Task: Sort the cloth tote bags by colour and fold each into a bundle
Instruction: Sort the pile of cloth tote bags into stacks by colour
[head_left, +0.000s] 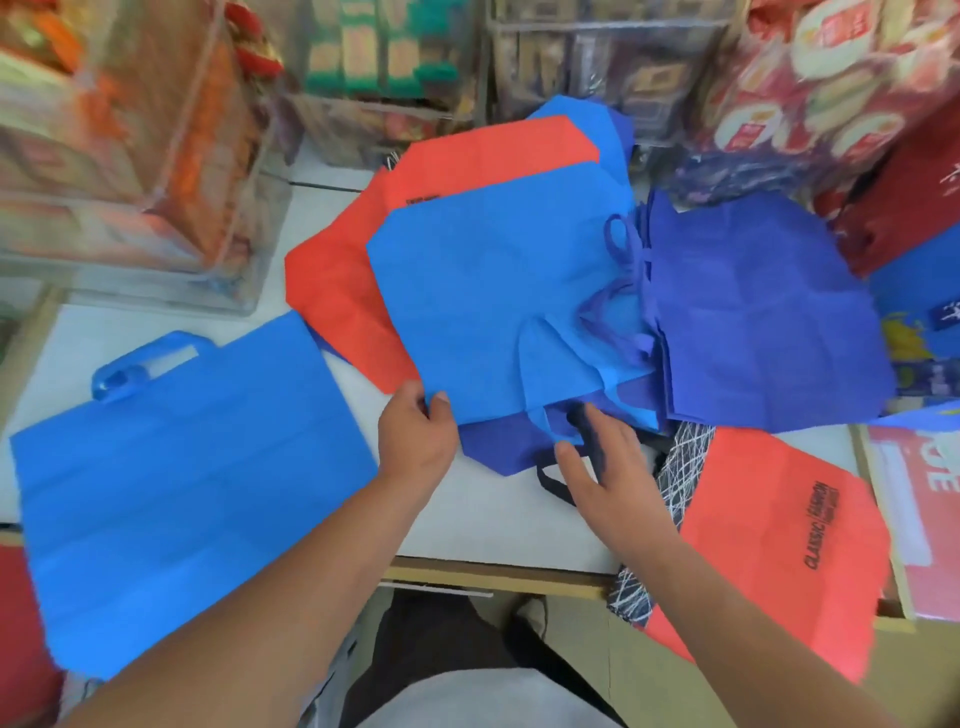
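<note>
On the counter (493, 519), blue bag (493, 291) atop the pile (753, 312), near corner pinched by left hand (415, 436), right hand (608, 467) fingers spread beside its handle (550, 423)

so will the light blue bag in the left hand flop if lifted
Probably flops: the light blue bag is thin creased cloth, and the left hand pinches only its corner. Likely light, since a pinch holds it. It may drag the orange bag beneath.

place: shop counter | evidence: clear bins of packaged snacks (384, 67), wrapped gift packs (810, 88) behind white countertop (498, 514)
</note>
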